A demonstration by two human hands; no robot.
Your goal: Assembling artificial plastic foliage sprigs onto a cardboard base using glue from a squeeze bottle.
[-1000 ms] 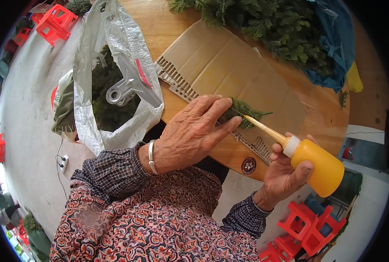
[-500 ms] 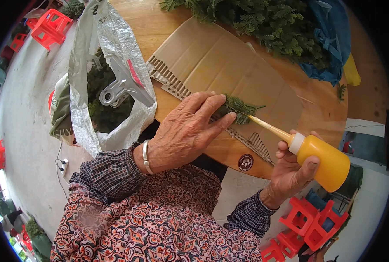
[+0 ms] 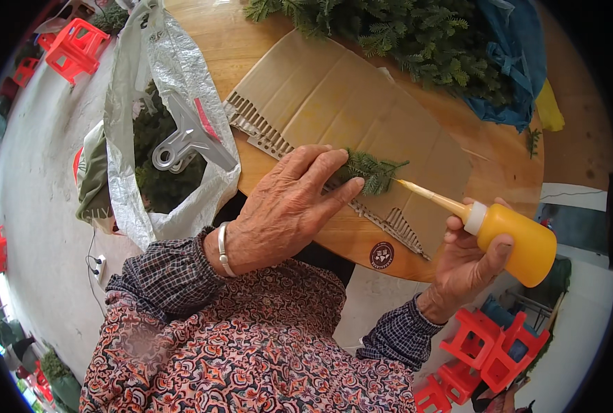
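My left hand (image 3: 289, 203) is closed on the base of a small green fir sprig (image 3: 374, 173), pinched between thumb and fingers above the near edge of a cardboard sheet (image 3: 348, 89). In my right hand (image 3: 475, 265) is a yellow squeeze bottle (image 3: 516, 244) with a white collar and a long tapered nozzle. Its tip points left and sits just beside the sprig's right end, with a small gap between. The stem end of the sprig is hidden under my left fingers.
A pile of fir branches (image 3: 417, 41) lies on a blue plastic bag (image 3: 516, 62) at the far side of the wooden table (image 3: 279, 172). Left, a silvery-white bag (image 3: 210, 103) holds more greenery, with a large metal clip (image 3: 193, 138) on its rim. Red stools (image 3: 482, 344) stand lower right.
The nozzle tip has drawn back to the right, off the sprig's needles, and the bottle has tipped closer to level. My left hand still holds the sprig in nearly the same place.
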